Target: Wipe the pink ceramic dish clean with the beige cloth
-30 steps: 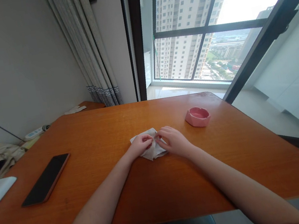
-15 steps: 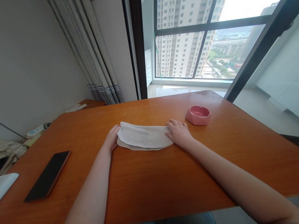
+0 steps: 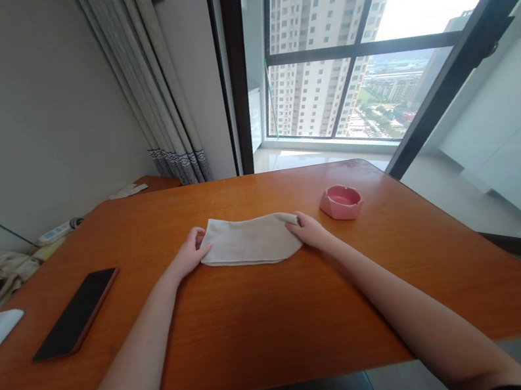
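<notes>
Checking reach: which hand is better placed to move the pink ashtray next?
Probably the right hand: it holds the white cloth by the end nearer the pink ashtray; the left hand holds the other.

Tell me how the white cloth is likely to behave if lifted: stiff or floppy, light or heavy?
The white cloth is likely floppy: its far edge dips softly. Probably light, as it looks thin. Its layers may slip apart, since a doubled edge shows on the near side.

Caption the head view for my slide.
Left hand and right hand hold a white cloth by opposite ends at a table.
</notes>
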A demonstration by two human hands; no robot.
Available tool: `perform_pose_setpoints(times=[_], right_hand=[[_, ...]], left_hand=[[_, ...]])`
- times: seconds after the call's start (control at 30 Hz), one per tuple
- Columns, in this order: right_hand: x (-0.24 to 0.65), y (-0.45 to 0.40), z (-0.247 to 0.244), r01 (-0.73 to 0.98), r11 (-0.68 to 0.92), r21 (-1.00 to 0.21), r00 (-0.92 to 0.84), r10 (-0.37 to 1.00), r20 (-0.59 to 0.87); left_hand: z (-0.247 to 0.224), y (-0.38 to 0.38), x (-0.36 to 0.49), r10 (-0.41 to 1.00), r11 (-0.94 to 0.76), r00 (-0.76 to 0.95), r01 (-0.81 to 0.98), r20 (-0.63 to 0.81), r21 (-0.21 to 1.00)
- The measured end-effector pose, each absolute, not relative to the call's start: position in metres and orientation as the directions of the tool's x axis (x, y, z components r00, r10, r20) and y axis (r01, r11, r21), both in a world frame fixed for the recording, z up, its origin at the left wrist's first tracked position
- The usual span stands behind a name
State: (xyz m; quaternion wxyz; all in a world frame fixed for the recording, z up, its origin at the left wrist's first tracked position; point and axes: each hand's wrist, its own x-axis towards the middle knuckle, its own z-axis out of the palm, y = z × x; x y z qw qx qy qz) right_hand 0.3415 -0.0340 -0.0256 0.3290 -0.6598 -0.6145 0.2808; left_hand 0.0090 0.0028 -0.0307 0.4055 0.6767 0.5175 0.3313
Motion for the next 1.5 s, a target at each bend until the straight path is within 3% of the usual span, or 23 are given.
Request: perform_pose_setpoints(times=[0.1,0.2,0.27,0.33,0.43,0.53,0.7,0.9,1.2,1.4,1.5], right_hand=[[0.338,-0.030,-0.029,0.221,-0.146,-0.964,0.148,0.982,-0.115],[0.343,-0.029,-0.031,-0.143,-0.251,-0.957,0.119,0.956,-0.268],[0.350,-0.029,-0.031,-0.015,-0.228,-0.974,0.152,0.962,-0.228],[0.357,-0.030,-0.030,0.317,-0.143,-0.937,0.149,0.984,-0.100],[0.363,-0.031,-0.028,0.736,-0.008,-0.677,0.064,0.996,0.058],[0.363,-0.034,-0.024,0.896,-0.022,-0.443,0.085,0.989,0.124],[0.355,-0.042,-0.014,0.931,-0.103,-0.350,0.085,0.994,-0.066],[0.349,-0.047,-0.009,0.942,-0.137,-0.306,0.093,0.984,-0.154],[0.342,-0.049,-0.010,0.936,-0.058,-0.346,0.056,0.998,-0.015],[0.339,-0.049,-0.018,0.890,-0.003,-0.456,0.001,1.000,-0.006],[0.336,-0.048,-0.021,0.872,0.054,-0.487,-0.018,0.997,0.078]], left_hand=[[-0.035,0.001,0.011,0.961,-0.224,0.253,0.467,0.114,0.856],[-0.035,0.002,0.016,0.975,-0.217,0.152,0.523,0.161,0.824],[-0.034,0.002,0.018,0.979,-0.205,0.100,0.534,0.180,0.820],[-0.034,0.002,0.018,0.978,-0.203,0.072,0.543,0.196,0.815],[-0.033,0.001,0.016,0.976,-0.202,0.049,0.562,0.211,0.802],[-0.033,0.001,0.015,0.974,-0.212,0.071,0.602,0.213,0.770],[-0.031,0.001,0.014,0.970,-0.242,0.150,0.672,0.192,0.700],[-0.032,0.002,0.011,0.978,-0.206,0.134,0.713,0.158,0.671],[-0.027,0.002,0.008,0.982,-0.184,0.113,0.746,0.150,0.640],[-0.026,0.000,0.007,0.965,-0.255,0.207,0.881,0.159,0.398],[-0.022,-0.003,0.010,0.954,-0.293,0.247,0.883,0.168,0.368]])
